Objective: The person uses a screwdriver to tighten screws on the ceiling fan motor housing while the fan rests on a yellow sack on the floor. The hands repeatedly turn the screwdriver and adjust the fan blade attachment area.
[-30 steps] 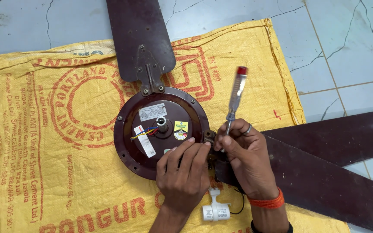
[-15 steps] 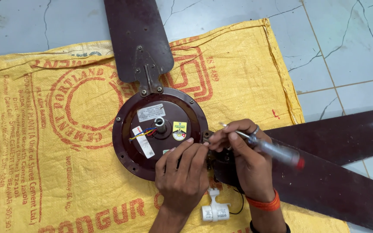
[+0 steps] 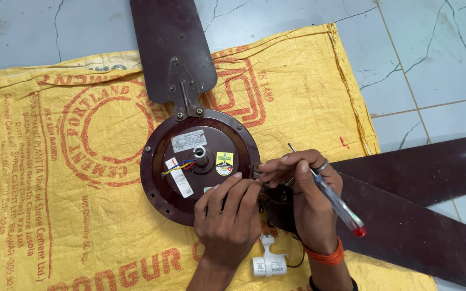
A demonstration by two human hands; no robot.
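Note:
A dark brown ceiling fan motor [image 3: 198, 161] lies on a yellow woven sack [image 3: 55, 178], with coloured wires at its centre shaft. My left hand [image 3: 230, 213] rests fingers-down on the motor's lower right rim. My right hand [image 3: 303, 188] pinches something small at the rim where a blade bracket meets the motor, and a screwdriver [image 3: 333, 196] with a clear handle and red cap lies tucked between its fingers, tip pointing up-left. What the fingertips pinch is hidden.
One fan blade [image 3: 171, 48] points away at the top, two more blades [image 3: 422, 215] spread to the right over the tiled floor [image 3: 432, 59]. A small white plastic part [image 3: 268, 261] with a black wire lies on the sack beside my wrists.
The screwdriver swung from upright on the rim, red cap up, to lying across my right hand with the cap down-right. My right fingertips now pinch at the rim.

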